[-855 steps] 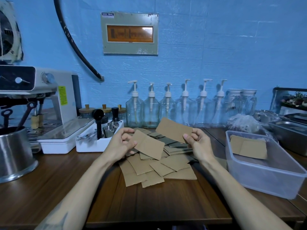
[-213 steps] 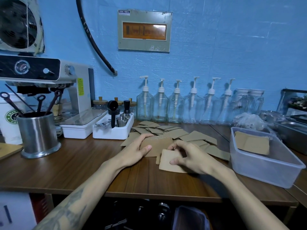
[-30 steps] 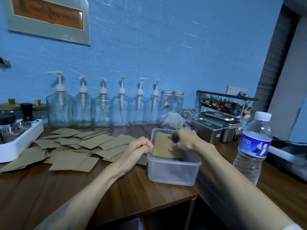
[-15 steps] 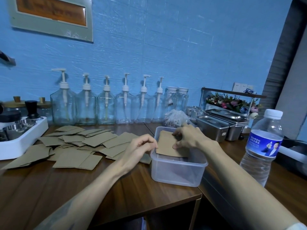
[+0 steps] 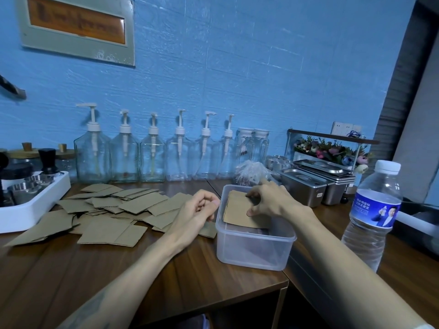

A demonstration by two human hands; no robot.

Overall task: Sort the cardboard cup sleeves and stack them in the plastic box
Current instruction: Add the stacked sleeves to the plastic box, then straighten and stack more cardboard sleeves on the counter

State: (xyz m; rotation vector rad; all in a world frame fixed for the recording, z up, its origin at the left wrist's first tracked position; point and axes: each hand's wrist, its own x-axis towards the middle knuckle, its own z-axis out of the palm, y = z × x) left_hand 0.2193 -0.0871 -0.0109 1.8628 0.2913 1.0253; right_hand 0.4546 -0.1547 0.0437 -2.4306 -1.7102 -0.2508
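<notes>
Several flat brown cardboard cup sleeves (image 5: 133,205) lie scattered on the wooden table, left of a clear plastic box (image 5: 256,236). Inside the box sits a small stack of sleeves (image 5: 238,210), tilted up on its far side. My right hand (image 5: 275,200) is over the box and pinches that stack, thumb on its near part and fingers on its far edge. My left hand (image 5: 197,210) hovers beside the box's left rim with loosely curled fingers and holds nothing.
A water bottle (image 5: 373,217) stands close on the right. Glass pump bottles (image 5: 152,160) line the blue wall. Steel containers (image 5: 301,186) and a plastic bag (image 5: 249,172) sit behind the box. A white tray (image 5: 35,210) with tools is at far left. The table edge runs just below the box.
My right hand has lowered the sleeves deeper into the box. The left hand stays by the box's left rim. The view has shifted slightly.
</notes>
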